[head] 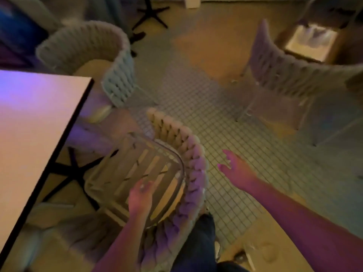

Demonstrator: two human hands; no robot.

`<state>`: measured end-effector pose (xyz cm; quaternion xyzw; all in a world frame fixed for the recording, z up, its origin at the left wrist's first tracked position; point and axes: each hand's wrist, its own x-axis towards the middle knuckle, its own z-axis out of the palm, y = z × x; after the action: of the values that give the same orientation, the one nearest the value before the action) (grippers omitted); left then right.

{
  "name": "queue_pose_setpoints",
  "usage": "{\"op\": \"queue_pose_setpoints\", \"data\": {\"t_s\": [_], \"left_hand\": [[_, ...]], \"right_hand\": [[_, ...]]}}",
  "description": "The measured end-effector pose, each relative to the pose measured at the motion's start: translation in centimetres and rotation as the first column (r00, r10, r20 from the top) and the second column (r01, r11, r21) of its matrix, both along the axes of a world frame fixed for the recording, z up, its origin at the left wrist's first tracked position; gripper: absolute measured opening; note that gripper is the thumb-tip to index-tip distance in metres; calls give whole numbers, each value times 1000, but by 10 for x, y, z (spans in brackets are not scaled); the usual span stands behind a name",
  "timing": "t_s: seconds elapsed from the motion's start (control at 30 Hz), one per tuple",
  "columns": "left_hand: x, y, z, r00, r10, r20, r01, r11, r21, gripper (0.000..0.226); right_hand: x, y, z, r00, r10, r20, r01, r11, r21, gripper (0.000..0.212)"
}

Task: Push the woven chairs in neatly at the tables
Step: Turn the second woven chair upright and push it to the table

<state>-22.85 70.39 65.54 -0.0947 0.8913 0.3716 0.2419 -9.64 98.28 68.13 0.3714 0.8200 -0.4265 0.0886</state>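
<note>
A woven chair (188,154) with a curved rope back and slatted seat stands right below me, its seat facing the pale table (35,118) at the left. My left hand (140,195) hovers over the seat with fingers apart, holding nothing. My right hand (234,169) is spread in the air to the right of the chair back, apart from it. A second woven chair (117,61) stands at the table's far corner. A third woven chair (284,75) stands to the right, away from this table.
The table's black cross base (74,173) shows under its edge. The floor (216,118) is small square tile. My dark trouser leg (198,242) is behind the near chair. Another black table base (151,14) stands at the back, a lit box (310,42) at upper right.
</note>
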Motion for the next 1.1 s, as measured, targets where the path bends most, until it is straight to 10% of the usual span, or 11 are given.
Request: {"op": "queue_pose_setpoints", "data": {"t_s": [0.5, 0.73, 1.1], "left_hand": [[-20, -55, 21, 808, 575, -129, -589, 796, -141, 39], [48, -122, 0, 816, 570, -98, -505, 618, -603, 38], [21, -194, -56, 791, 612, -11, -542, 692, -477, 75]], "right_hand": [[-212, 31, -20, 795, 599, 97, -607, 782, 142, 60], [-240, 41, -51, 729, 678, 94, -684, 713, 153, 75], [-266, 20, -87, 711, 703, 17, -680, 681, 271, 81]]}}
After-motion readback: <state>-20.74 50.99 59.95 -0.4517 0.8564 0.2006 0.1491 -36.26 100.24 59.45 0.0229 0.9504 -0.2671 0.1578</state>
